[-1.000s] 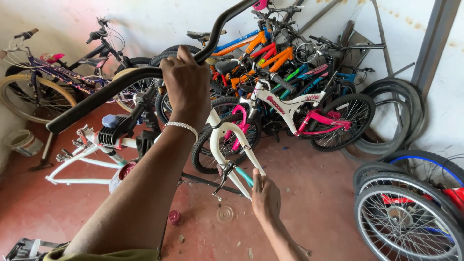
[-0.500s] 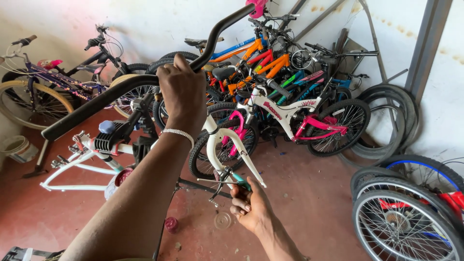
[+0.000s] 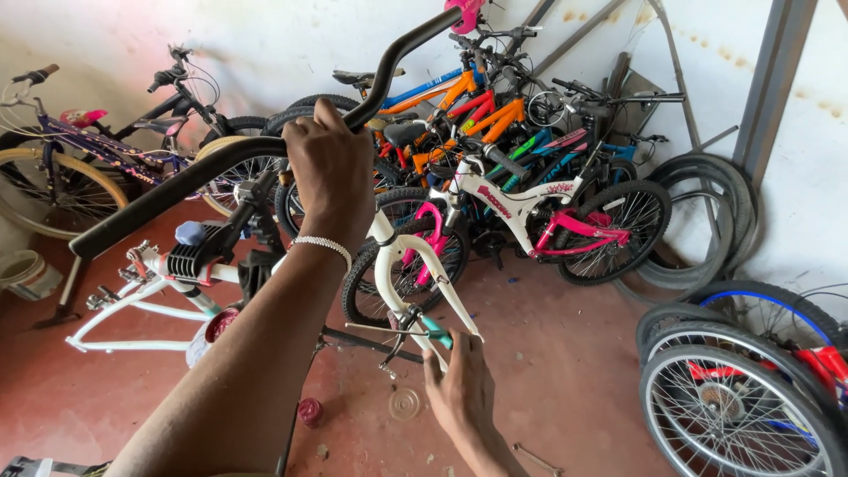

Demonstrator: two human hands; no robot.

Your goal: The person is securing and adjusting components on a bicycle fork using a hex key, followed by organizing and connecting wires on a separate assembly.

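My left hand (image 3: pixel 331 172) grips the middle of a black handlebar (image 3: pixel 177 190) raised in front of me; a white beaded bracelet circles that wrist. Below it a white bicycle frame (image 3: pixel 132 300) with a white front fork (image 3: pixel 415 274) sits clamped in a work stand. My right hand (image 3: pixel 459 393) reaches low to the fork's ends and holds a tool with a teal handle (image 3: pixel 435 333) against the fork tip. The fork carries no wheel.
Several colourful bicycles (image 3: pixel 521 190) lean against the back wall. Loose wheels and tyres (image 3: pixel 733 397) stack at the right. A dark bicycle (image 3: pixel 97 150) stands at the left, a bucket (image 3: pixel 26 274) below it. Small parts lie on the red floor (image 3: pixel 565 353).
My right hand has risen from the floor area to the fork tips with the teal-handled tool. My left hand keeps its hold on the handlebar.
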